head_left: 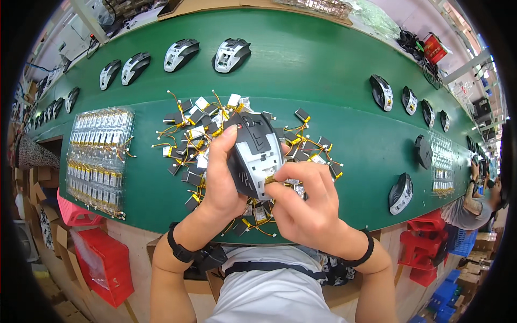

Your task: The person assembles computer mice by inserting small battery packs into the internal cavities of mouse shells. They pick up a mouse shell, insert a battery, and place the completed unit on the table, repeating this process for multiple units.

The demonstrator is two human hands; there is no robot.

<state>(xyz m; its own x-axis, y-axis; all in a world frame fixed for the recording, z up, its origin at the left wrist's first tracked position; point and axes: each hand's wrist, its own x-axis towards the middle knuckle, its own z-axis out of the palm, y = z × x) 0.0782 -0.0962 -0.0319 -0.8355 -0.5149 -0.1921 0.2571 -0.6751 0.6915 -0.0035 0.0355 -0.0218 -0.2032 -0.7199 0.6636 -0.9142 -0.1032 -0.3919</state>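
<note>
A grey-and-black computer mouse shell is tilted up over the green bench, with my left hand wrapped round its left side. My right hand is closed, thumb and forefinger pinched at the opening in the shell's near end. Between those fingertips shows the yellow end of a small battery, the rest of it hidden by the fingers and the shell. Beneath and around both hands lies a loose heap of small flat batteries, silver or black with yellow ends and thin wires.
Clear trays of batteries lie at the left, and another tray at the far right. Mouse shells line the far side, with more shells to the right. A red crate and red stools flank me. Another person sits far right.
</note>
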